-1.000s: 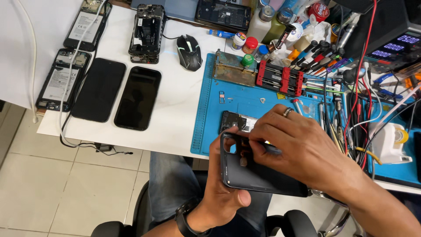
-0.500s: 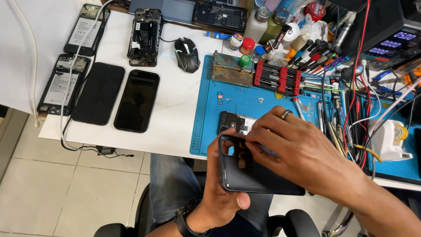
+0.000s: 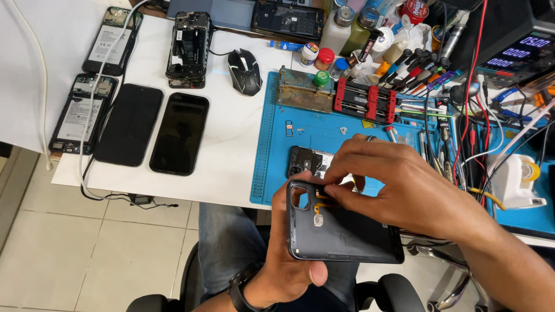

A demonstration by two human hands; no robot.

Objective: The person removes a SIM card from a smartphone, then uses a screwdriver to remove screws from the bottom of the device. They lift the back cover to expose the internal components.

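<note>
My left hand (image 3: 283, 260) grips a dark grey phone back cover (image 3: 341, 228) from below, inner side up, over my lap at the desk's front edge. A small orange flex strip (image 3: 319, 203) lies inside it near the camera cutout. My right hand (image 3: 404, 190), a ring on one finger, reaches across the cover with thumb and fingertips pinched at that strip near the top edge. Just behind, an opened phone body (image 3: 309, 160) lies on the blue work mat (image 3: 272, 144).
Two black phones (image 3: 150, 132) lie face up on the white desk, with opened phones (image 3: 78, 112) and a stripped one (image 3: 188, 49) beyond. A mouse (image 3: 244, 70), a red-clamped holder (image 3: 364, 101), bottles, screwdrivers, cables and a tape dispenser (image 3: 517, 179) crowd the back and right.
The cover has tilted a little in my left hand, showing more of its inside. My right fingertips stay pinched at the cover's top edge near the cutout.
</note>
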